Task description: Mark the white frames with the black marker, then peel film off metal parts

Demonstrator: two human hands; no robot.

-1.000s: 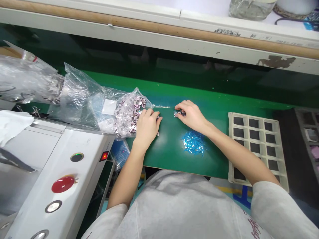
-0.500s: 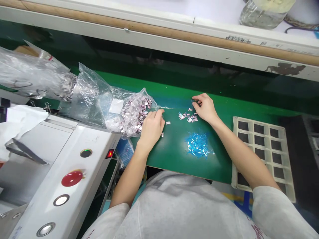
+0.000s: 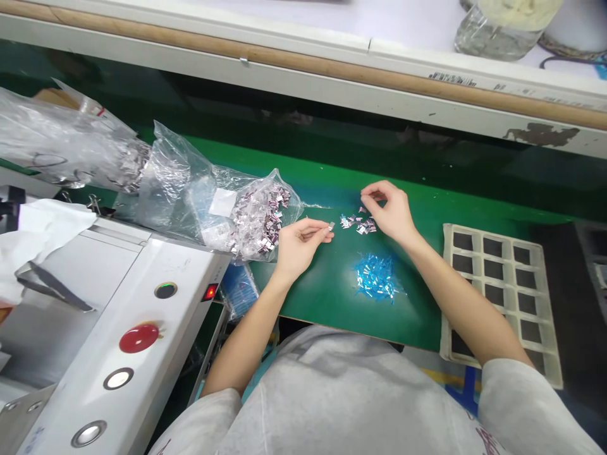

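Observation:
My left hand (image 3: 300, 245) pinches a small silvery metal piece (image 3: 331, 225) between thumb and fingertips, just right of the clear plastic bag (image 3: 296, 205). That bag lies on its side, filled with many similar small pieces (image 3: 272, 221). Thumb and index finger of my right hand (image 3: 391, 212) are closed together above the green table; whatever lies between them is too small to make out. Under its fingertips is a loose cluster of small silver-pink pieces (image 3: 365, 226), some with blue on them. Nearer my body lies a heap of thin blue strips (image 3: 377, 278).
A cream compartment tray (image 3: 507, 284) stands at the right, partly behind my right forearm. To the left is a white machine with a red button (image 3: 139, 337). More plastic bags (image 3: 71, 142) lie at the far left. A shelf edge (image 3: 303, 76) runs across the back.
My left hand has moved right, away from the bag, and now shows a small metal piece in its fingertips. My right hand has shifted slightly left and down.

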